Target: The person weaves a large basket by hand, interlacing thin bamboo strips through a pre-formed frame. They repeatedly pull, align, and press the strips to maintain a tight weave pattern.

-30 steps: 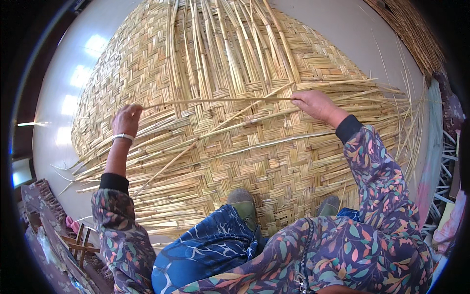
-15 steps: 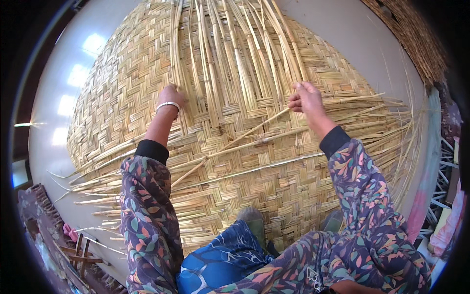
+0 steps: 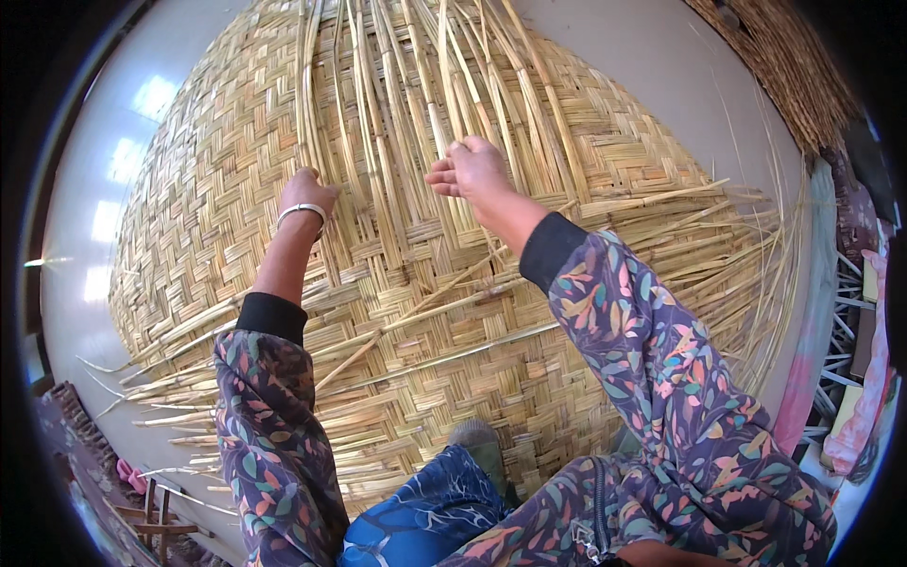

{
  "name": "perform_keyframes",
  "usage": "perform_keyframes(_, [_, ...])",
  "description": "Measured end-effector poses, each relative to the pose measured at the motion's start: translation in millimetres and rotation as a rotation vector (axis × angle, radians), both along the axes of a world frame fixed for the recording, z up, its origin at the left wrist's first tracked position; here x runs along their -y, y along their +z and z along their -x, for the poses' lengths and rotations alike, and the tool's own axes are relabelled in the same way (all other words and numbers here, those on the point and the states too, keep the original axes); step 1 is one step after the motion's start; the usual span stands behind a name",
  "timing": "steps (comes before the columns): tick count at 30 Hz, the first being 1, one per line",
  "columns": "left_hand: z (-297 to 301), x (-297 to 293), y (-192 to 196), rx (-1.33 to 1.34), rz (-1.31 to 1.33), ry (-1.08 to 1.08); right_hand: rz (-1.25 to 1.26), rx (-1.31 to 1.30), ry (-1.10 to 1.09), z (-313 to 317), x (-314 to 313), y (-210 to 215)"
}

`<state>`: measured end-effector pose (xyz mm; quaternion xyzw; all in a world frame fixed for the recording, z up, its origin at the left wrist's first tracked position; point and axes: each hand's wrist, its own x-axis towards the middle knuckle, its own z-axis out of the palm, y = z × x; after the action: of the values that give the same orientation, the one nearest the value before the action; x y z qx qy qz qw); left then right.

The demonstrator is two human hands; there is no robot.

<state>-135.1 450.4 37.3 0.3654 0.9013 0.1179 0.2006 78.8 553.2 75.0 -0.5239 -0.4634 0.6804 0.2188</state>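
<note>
A wide woven mat [image 3: 217, 189] lies on the pale floor [image 3: 652, 57], in front of and under the person. Its left edge curves along a band of floor with bright patches of light; its right edge slopes down towards a spray of thin loose ends. At the upper right, more floor shows between the mat and a brown bundle of stalks [image 3: 775, 66].

Both hands are over the upper middle of the mat, well apart from each other. The left hand [image 3: 307, 197], with a pale bracelet [image 3: 302, 210] at the wrist, is curled at the left side of the long lengthwise strips [image 3: 378, 113]; whether it grips one I cannot tell. The right hand [image 3: 472, 175] is over the same strips, nearer their middle, with fingers loosely bent and the thumb near the forefinger (a strip may be pinched there, but the tips are too small to judge). Several lengthwise strips lie in the room between the hands.

Nearer the person, crosswise strips [image 3: 661, 222] run over the mat, their loose ends reaching past both edges. One shoe [image 3: 475, 437] is at the near part of the mat. A small wooden frame [image 3: 156, 520] is at the lower left, and pink cloth [image 3: 860, 416] bounds the floor at the right.
</note>
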Motion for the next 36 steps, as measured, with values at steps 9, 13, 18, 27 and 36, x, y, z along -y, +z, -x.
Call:
perform_keyframes(9, [4,-8,8,-0.084,0.139,0.036,-0.045,0.046,0.158,54,-11,0])
perform_keyframes(13, [3,-15,4,0.016,0.014,0.105,-0.126,0.088,0.260,58,-34,-32])
perform_keyframes(18, [9,-13,10,0.559,-0.214,0.329,-0.417,0.310,0.473,63,-56,-83])
perform_keyframes(27, [17,-16,9,0.740,-0.028,0.294,-0.352,0.553,0.632,81,-37,-38])
perform_keyframes(36, [6,15,20,0.960,-0.316,0.246,-0.581,0.768,0.822,84,-43,-19])
